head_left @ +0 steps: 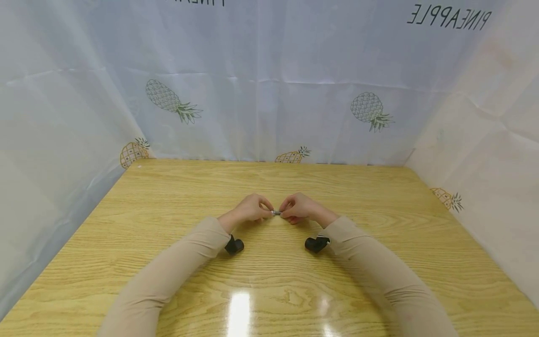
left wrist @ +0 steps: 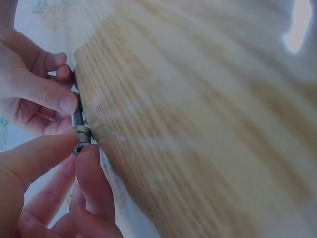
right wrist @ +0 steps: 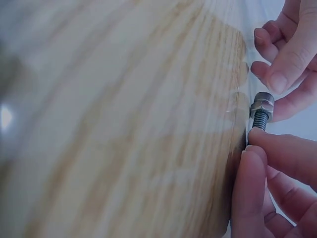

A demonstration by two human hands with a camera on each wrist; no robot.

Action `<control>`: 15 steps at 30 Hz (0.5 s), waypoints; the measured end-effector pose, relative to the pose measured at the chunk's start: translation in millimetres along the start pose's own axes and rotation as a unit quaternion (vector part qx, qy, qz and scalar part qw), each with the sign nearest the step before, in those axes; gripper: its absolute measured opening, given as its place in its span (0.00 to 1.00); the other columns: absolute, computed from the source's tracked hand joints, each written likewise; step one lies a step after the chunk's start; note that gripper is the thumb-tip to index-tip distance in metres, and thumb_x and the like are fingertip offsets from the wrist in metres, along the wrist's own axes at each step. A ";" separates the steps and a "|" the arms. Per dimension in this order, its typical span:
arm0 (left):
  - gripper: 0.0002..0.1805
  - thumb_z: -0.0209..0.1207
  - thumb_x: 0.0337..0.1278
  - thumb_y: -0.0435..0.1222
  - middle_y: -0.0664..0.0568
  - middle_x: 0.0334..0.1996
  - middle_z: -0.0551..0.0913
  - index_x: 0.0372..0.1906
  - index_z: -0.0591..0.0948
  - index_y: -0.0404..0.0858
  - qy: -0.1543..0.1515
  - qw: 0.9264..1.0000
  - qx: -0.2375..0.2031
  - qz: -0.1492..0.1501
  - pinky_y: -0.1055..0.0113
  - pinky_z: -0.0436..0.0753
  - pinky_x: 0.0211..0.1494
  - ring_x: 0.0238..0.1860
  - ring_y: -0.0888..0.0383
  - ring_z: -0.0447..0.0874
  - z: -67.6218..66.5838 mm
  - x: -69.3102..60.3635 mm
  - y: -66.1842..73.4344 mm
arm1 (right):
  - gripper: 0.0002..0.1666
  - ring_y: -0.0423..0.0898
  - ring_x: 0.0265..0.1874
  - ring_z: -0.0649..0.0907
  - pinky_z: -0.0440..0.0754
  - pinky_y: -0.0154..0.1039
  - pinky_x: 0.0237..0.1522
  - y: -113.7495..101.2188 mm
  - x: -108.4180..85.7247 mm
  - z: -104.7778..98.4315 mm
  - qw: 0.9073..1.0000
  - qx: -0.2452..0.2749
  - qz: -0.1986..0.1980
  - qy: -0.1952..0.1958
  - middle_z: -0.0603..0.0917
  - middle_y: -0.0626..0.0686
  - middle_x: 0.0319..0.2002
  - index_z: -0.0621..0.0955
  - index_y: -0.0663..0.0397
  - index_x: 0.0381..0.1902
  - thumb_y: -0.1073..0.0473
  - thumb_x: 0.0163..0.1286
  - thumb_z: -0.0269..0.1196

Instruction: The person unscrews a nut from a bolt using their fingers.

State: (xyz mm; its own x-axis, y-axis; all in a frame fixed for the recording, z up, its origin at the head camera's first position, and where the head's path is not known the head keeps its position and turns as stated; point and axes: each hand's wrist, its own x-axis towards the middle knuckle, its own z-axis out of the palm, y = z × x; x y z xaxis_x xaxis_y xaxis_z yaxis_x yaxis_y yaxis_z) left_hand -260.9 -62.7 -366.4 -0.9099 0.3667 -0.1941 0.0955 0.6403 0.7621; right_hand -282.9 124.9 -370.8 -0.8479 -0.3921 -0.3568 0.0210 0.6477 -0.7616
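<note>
A small metal bolt [head_left: 277, 213] lies between the two hands, low over the tabletop. In the right wrist view its cylindrical end [right wrist: 264, 96] points up, a hex nut [right wrist: 262, 105] sits just below it, and bare thread [right wrist: 260, 120] runs down. My right hand [head_left: 300, 208] pinches the threaded end between thumb and finger; the tip is hidden there. My left hand [head_left: 254, 208] has thumb and forefinger around the nut end, close by the nut [left wrist: 82, 131] in the left wrist view; exact contact is unclear.
The wooden table [head_left: 269, 281] stretches around both arms. White curtains [head_left: 257, 107] with pineapple prints stand behind and at both sides. Black wrist devices [head_left: 234, 245] hang under the sleeves, and a small white speck [head_left: 140, 166] lies at the far left corner.
</note>
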 end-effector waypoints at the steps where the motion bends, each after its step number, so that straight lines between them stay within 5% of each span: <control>1: 0.13 0.61 0.55 0.34 0.45 0.35 0.85 0.45 0.83 0.34 0.001 1.000 0.002 -0.002 0.75 0.73 0.24 0.19 0.62 0.76 0.0 -0.3 0.2 | 0.11 0.37 0.17 0.77 0.80 0.28 0.24 -0.2 0.1 0.1 1.000 0.000 0.001 0.001 0.78 0.47 0.22 0.80 0.65 0.42 0.65 0.61 0.63; 15: 0.10 0.60 0.57 0.34 0.45 0.37 0.83 0.42 0.84 0.33 0.007 1.000 0.024 0.000 0.77 0.70 0.21 0.19 0.63 0.74 1.1 1.3 -0.8 | 0.09 0.37 0.17 0.76 0.80 0.28 0.24 -1.1 -0.1 3.4 0.999 -0.035 -0.016 0.006 0.76 0.47 0.20 0.80 0.66 0.39 0.65 0.64 0.61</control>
State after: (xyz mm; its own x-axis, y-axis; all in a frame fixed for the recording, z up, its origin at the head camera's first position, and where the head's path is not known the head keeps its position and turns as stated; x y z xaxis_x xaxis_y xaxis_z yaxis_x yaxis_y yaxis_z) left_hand -261.6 -62.0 -368.0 -0.9151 0.3581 -0.1856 0.1145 0.6719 0.7317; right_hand -281.0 122.0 -371.7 -0.8543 -0.4055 -0.3253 -0.0429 0.6786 -0.7333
